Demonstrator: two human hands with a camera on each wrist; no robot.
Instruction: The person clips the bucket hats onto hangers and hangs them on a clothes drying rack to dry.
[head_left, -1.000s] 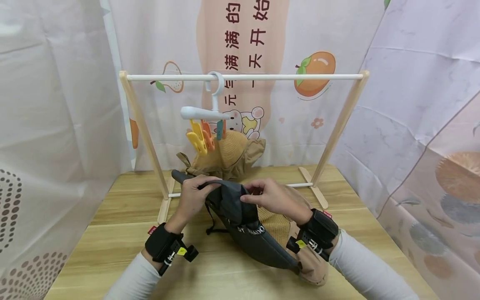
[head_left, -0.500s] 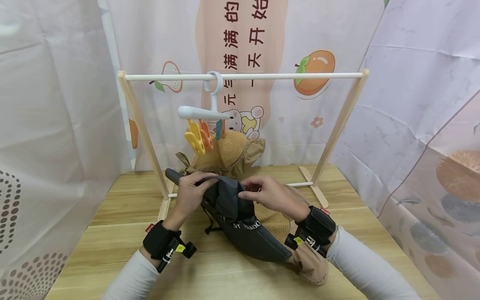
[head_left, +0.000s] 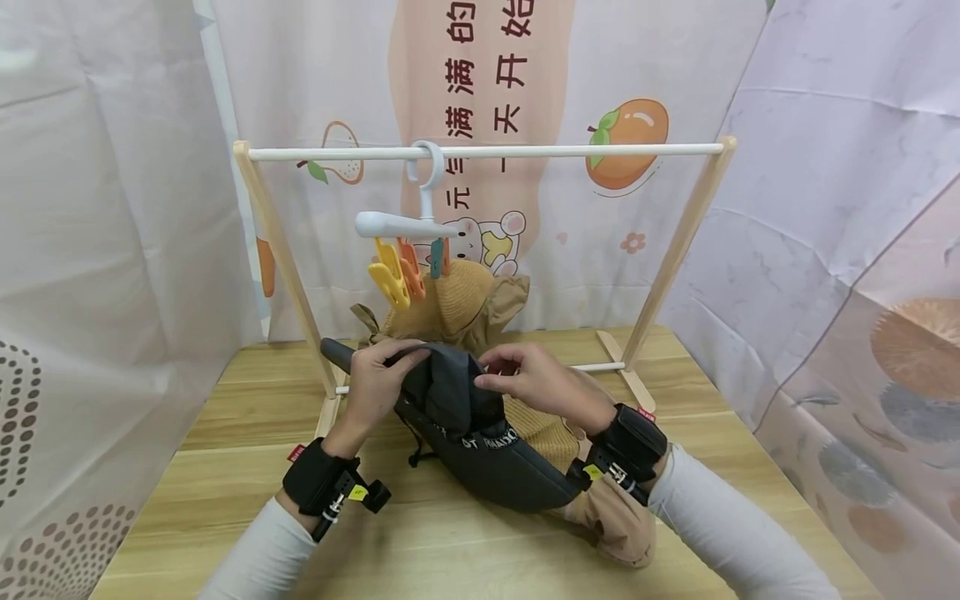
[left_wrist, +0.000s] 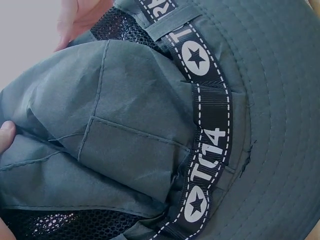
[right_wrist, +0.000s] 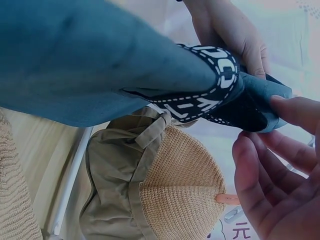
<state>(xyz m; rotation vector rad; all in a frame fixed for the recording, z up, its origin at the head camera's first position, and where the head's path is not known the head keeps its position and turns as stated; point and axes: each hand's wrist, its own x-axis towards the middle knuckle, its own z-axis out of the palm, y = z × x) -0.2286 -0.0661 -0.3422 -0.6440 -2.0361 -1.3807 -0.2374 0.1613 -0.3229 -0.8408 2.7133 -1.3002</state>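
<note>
A dark grey sun hat (head_left: 480,479) with a wide stitched brim is held up on its side over the table. Its black band (left_wrist: 212,107) carries white letters and stars. At the crown's upper left, my left hand (head_left: 377,377) pinches the fabric. My right hand (head_left: 538,383) has the crown's right edge between thumb and fingers, as the right wrist view shows. The soft crown (left_wrist: 135,95) is partly folded in, with black mesh at its sides. A thin cord (head_left: 420,454) hangs below the hat.
Behind stands a wooden rack (head_left: 279,250) with a white rail (head_left: 540,152). From it hangs a pale hanger (head_left: 401,225) with yellow, orange and teal clips. A straw hat with brown fabric brim (right_wrist: 180,185) is behind; another tan hat (head_left: 618,525) lies under the dark one.
Both hands have shifted slightly left and upward with the dark hat. Its lower brim end has lifted, showing more of the tan hat beneath.
</note>
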